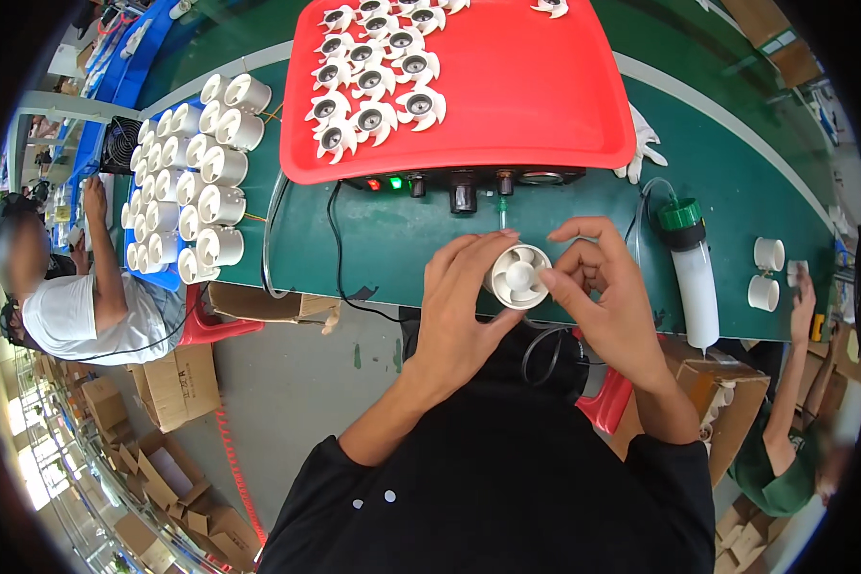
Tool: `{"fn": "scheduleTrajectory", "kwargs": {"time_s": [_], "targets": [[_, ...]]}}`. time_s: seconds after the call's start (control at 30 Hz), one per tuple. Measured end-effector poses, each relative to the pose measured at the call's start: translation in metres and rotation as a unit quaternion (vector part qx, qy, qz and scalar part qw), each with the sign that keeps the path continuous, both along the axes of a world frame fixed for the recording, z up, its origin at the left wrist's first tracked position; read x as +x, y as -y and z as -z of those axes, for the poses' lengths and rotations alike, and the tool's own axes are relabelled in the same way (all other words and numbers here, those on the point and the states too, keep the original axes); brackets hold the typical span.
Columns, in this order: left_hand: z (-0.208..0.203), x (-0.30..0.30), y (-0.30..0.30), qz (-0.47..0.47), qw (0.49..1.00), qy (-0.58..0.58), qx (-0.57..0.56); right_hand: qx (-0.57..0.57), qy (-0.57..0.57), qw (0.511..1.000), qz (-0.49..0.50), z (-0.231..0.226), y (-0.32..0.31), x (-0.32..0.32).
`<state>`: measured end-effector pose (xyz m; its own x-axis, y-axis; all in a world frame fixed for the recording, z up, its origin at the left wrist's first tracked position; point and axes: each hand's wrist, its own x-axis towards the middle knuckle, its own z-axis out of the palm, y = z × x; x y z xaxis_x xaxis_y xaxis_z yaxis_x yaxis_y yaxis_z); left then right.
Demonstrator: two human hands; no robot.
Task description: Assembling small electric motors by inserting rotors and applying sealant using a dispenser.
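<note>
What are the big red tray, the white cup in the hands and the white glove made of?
The tray looks like plastic, smooth and even in colour, with a rounded rim. The cup is probably hard plastic with a dull sheen: its rim and curved blades look moulded. The glove seems to be cloth, matte and softly crumpled, though its weave is too small to see.

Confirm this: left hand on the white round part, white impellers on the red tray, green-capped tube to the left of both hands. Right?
Not quite: the head view shows the green-capped tube to the right of both the left hand and right hand. The left hand is indeed on the white round part, and white impellers are on the red tray.
</note>
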<state>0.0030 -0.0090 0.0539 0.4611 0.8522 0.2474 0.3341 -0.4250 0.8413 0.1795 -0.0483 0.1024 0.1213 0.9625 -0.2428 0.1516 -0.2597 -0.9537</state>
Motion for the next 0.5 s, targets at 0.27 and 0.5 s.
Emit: {"fn": "scheduleTrajectory", "kwargs": {"time_s": [0.27,0.5], "targets": [[-0.001,0.004,-0.001,0.038,0.999,0.001,0.023,0.145,0.216,0.962,-0.086,-0.022,-0.001,0.005],[-0.003,-0.007,-0.002,-0.042,0.998,0.037,-0.014,0.283,0.174,0.941,-0.062,-0.035,-0.002,0.012]]}}
